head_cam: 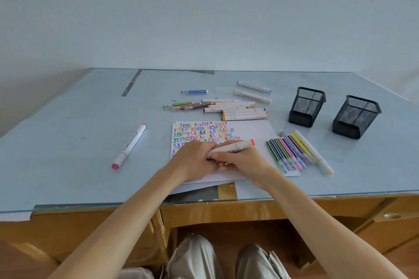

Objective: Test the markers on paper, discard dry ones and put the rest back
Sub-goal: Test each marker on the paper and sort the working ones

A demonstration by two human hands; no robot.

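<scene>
A white sheet of paper [251, 130] covered in coloured zigzag marks lies in front of me. Over its lower half my right hand [243, 162] holds a white marker with an orange-red cap [235, 146], which points up to the right. My left hand [196, 159] grips the marker's near end, and both hands touch. A pile of white and thin striped markers [229, 107] lies behind the paper. A row of thin striped markers [289, 150] sits on the paper's right edge. Two black mesh pen holders [307, 106] [357, 116] stand at the right.
A white marker with pink caps [129, 146] lies alone to the left on the blue glass-topped desk [79, 131]. A blue striped marker [195, 92] and two white markers [252, 92] lie further back. The desk's front edge runs just below the paper.
</scene>
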